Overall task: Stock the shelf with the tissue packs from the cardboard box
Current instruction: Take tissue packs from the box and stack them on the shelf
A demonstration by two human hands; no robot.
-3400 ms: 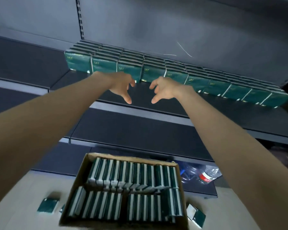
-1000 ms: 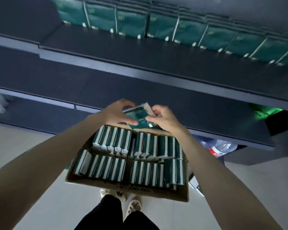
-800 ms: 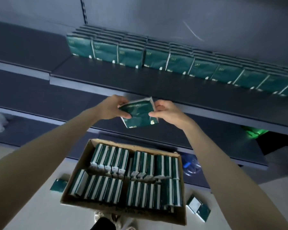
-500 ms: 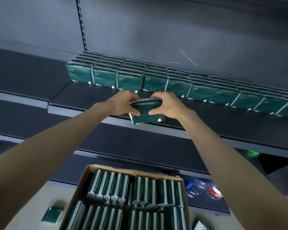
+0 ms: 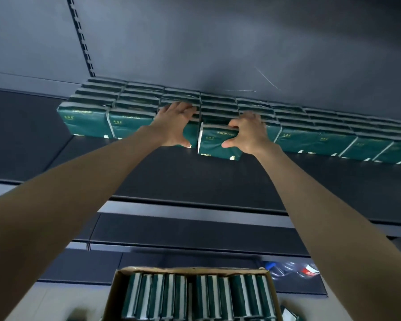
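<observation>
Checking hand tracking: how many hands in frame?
2. The left hand rests on the shelved tissue packs. The right hand grips the tissue pack that sits just in front of that row. No others are visible.

Only 1 word reads w/ any certainty: "COMFORTABLE", gold caps, printed upside down along the top edge of the front face of the tissue pack [image 5: 214, 145] that stands fwd of the others on the shelf [image 5: 195, 177]. Small gold mark below it and white print at its bottom-left corner: too small to read. Row of packs [image 5: 86, 122] to the left has a similar upside-down gold line, too blurred to confirm. Red label on the bottle [image 5: 307, 271], low right: txt unreadable.
</observation>
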